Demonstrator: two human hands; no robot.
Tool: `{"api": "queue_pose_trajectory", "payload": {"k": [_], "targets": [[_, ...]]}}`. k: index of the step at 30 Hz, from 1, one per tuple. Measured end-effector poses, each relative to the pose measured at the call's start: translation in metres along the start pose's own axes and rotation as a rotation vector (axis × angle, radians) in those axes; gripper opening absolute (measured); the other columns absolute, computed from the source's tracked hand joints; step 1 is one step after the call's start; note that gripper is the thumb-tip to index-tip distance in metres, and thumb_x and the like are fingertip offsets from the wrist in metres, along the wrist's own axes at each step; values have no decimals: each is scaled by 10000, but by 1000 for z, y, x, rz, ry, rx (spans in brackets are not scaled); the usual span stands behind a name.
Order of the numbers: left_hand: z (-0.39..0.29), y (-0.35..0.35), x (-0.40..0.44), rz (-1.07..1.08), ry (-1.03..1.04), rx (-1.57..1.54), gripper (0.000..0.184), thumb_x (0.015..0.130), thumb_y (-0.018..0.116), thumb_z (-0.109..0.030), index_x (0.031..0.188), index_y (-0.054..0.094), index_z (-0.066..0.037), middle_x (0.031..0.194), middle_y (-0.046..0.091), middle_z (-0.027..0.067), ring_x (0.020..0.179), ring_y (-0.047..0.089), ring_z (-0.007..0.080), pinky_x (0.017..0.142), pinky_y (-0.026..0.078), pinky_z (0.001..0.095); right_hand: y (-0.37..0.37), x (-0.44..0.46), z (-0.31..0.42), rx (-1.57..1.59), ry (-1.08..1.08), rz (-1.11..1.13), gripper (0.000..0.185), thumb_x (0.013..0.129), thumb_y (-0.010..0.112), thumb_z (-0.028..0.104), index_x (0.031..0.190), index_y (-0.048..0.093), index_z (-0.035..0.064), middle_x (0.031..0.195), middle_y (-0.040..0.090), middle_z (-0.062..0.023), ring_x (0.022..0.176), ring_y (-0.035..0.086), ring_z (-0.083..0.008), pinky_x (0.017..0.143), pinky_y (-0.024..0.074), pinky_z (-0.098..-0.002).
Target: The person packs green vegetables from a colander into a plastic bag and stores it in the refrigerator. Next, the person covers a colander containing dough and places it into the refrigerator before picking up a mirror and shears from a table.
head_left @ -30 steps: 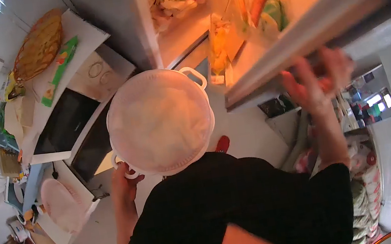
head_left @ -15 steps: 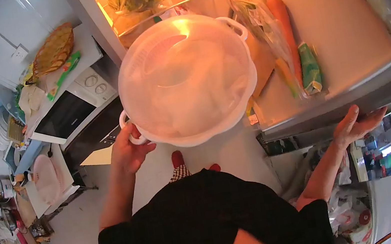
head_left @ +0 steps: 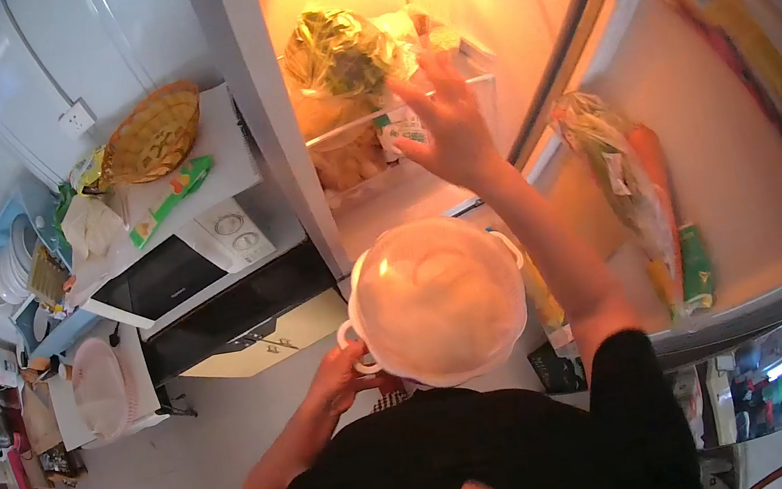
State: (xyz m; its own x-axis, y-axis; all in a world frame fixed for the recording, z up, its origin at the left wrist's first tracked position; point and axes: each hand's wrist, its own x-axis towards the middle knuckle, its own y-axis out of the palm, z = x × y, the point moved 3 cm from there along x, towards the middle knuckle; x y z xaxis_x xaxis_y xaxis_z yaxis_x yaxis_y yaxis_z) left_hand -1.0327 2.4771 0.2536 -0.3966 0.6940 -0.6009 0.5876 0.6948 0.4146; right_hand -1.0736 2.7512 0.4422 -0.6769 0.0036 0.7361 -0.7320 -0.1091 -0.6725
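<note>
My left hand (head_left: 338, 379) grips one side handle of a white round colander (head_left: 439, 298), holding it close to my body. A translucent cover lies over the colander, with something pale and indistinct beneath it. My right hand (head_left: 449, 124) reaches into the lit fridge with fingers spread and nothing in them. It is in front of a clear drawer (head_left: 320, 140), close to leafy greens (head_left: 332, 51) in plastic. Brownish lumps in the drawer (head_left: 348, 160) are too unclear to name.
The fridge door (head_left: 733, 163) stands open on the right, its shelf holding bagged long vegetables (head_left: 606, 162), a carrot (head_left: 650, 170) and a green packet (head_left: 696, 270). At left, a wicker basket (head_left: 155, 138) sits above a microwave (head_left: 173, 275). A pink basin (head_left: 99, 389) is farther down.
My right hand has gone from beside the fridge door's edge into the fridge near the drawer. The colander has come lower and closer to my body, still in my left hand.
</note>
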Motion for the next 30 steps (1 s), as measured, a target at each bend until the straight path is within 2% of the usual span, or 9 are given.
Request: {"api": "queue_pose_trajectory", "payload": {"k": [3, 7, 14, 18, 23, 24, 27, 29, 30], "targets": [[-2, 1, 6, -23, -56, 42, 350, 847, 466, -326, 1070, 468, -56, 1009, 542, 63, 894, 538, 156, 678, 501, 330, 78, 40, -24, -140, 14, 162, 798, 588, 741, 227, 1281, 357, 325, 1404, 154, -151, 1269, 166, -430, 899, 304, -628], [-3, -3, 8, -43, -57, 69, 336, 864, 446, -333, 1043, 458, -49, 1008, 524, 68, 916, 509, 154, 695, 490, 324, 125, 81, -39, -304, 19, 180, 705, 608, 718, 213, 1234, 414, 320, 1403, 154, -144, 1269, 150, -444, 848, 301, -674], [-10, 13, -1, -154, 51, -14, 337, 875, 453, -319, 1013, 495, -14, 884, 580, 103, 653, 591, 176, 588, 495, 271, 152, 96, -72, -189, -85, -49, 312, 646, 567, 59, 931, 565, 184, 1092, 515, -139, 931, 501, -362, 716, 461, -420], [3, 13, 2, -143, 102, -153, 298, 857, 469, -273, 1030, 462, -31, 989, 552, 62, 862, 556, 156, 593, 534, 319, 120, 104, -104, -95, -66, -135, 249, 640, 535, 28, 873, 564, 113, 880, 573, -137, 830, 545, -329, 682, 463, -378], [-4, 34, -2, -141, 204, -254, 235, 847, 477, -219, 983, 493, -28, 965, 542, 74, 807, 577, 173, 556, 563, 349, 47, 85, -116, 169, -69, -489, 195, 651, 545, 28, 843, 540, 66, 791, 582, -135, 755, 557, -341, 653, 459, -373], [-7, 38, -5, -148, 211, -250, 212, 844, 477, -211, 959, 490, -34, 944, 533, 69, 809, 571, 175, 560, 561, 354, 36, 77, -125, 260, 62, -385, 229, 620, 550, 40, 848, 530, 45, 775, 564, -157, 753, 554, -336, 665, 441, -390], [-14, 47, -8, -131, 248, -239, 127, 833, 475, -184, 875, 457, -66, 849, 481, 39, 812, 542, 183, 584, 546, 379, -34, 42, -113, 431, 120, -581, 83, 762, 568, 105, 808, 551, 39, 686, 553, -82, 663, 536, -175, 622, 438, -296], [-17, 50, -6, -127, 280, -254, 226, 854, 461, -208, 1000, 480, -37, 951, 533, 67, 848, 558, 181, 603, 540, 348, -87, 16, -119, 127, 105, -604, 116, 797, 546, 118, 870, 565, 31, 749, 561, -52, 715, 528, -150, 660, 432, -285], [-19, 52, -4, -126, 298, -262, 283, 864, 454, -220, 1063, 491, -23, 1002, 559, 82, 867, 566, 180, 613, 536, 332, -99, -1, -126, 405, 181, -743, 154, 810, 538, 154, 901, 569, 33, 786, 566, -22, 728, 532, -148, 666, 439, -282]]}}
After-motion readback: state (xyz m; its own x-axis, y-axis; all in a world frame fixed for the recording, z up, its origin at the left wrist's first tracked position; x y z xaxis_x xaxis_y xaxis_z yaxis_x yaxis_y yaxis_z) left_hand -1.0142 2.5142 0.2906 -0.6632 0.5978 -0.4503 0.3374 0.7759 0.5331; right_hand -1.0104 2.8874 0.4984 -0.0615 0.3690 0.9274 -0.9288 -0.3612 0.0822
